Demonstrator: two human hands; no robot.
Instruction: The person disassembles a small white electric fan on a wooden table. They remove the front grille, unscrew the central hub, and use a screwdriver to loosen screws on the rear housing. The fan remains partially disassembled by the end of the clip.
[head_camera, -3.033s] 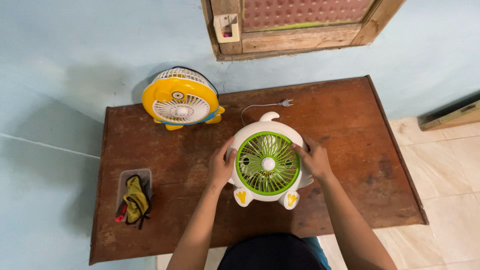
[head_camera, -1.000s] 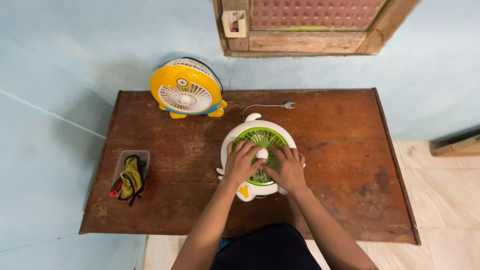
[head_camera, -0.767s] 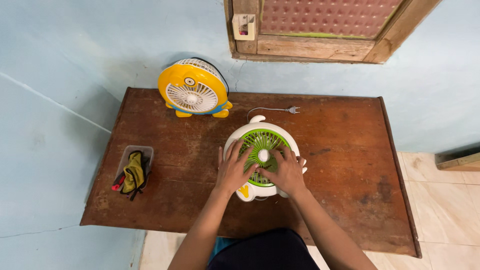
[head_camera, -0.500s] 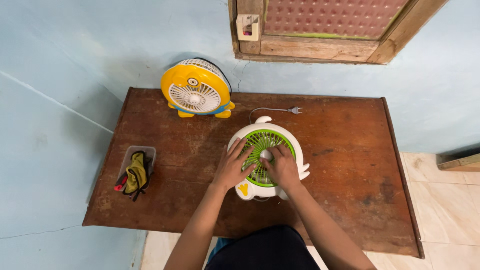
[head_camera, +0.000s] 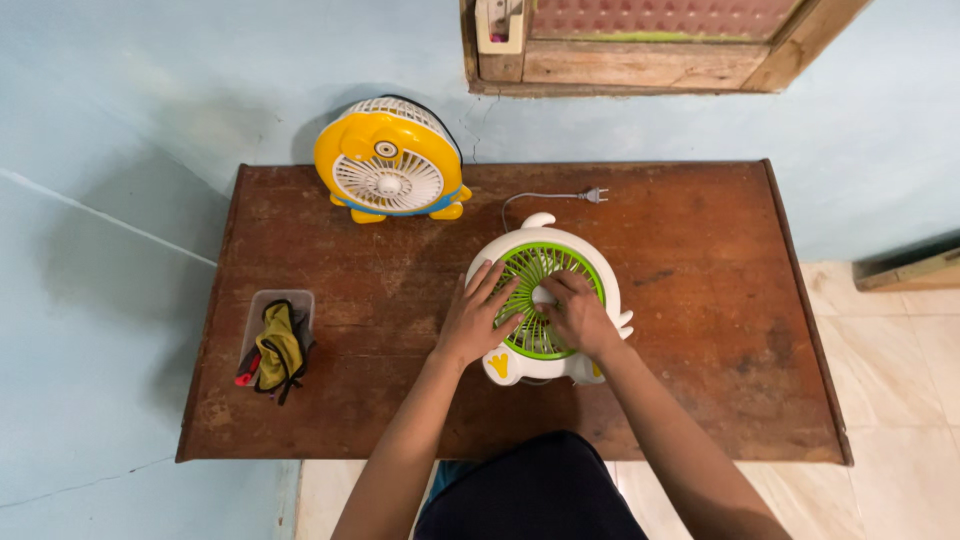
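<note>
White plastic with a lime-green grille: a small novelty desk fan (head_camera: 545, 300) lies on its back near the middle of the brown wooden table (head_camera: 700, 330), grille upward, its two yellow-marked feet toward the person. Left hand (head_camera: 472, 322) rests flat on the left part of the grille, fingers spread across the ribs. Right hand (head_camera: 578, 318) covers the lower right part, fingers curled toward the white hub cap (head_camera: 543, 296) at the grille's centre; whether they pinch the cap or merely press on it cannot be told. A grey cord ends in a two-pin plug (head_camera: 594, 195) lying loose on the table behind the fan.

Handling, as judged: the housing looks like thin moulded plastic, so the fan is probably light and stiff, and it may slide on the bare wood unless one hand steadies it. The grille ribs are slender and likely the weakest part; heavy pressure there risks bending or snapping one. The broad white rim around the grille, or the body's sides, offers the safer hold.

Surroundings: a yellow fan (head_camera: 390, 172) with a white grille stands upright at the table's far edge against the pale blue wall (head_camera: 150, 90). A clear plastic tray (head_camera: 270, 345) holding a yellow cloth and small tools sits well apart, near the left edge.
</note>
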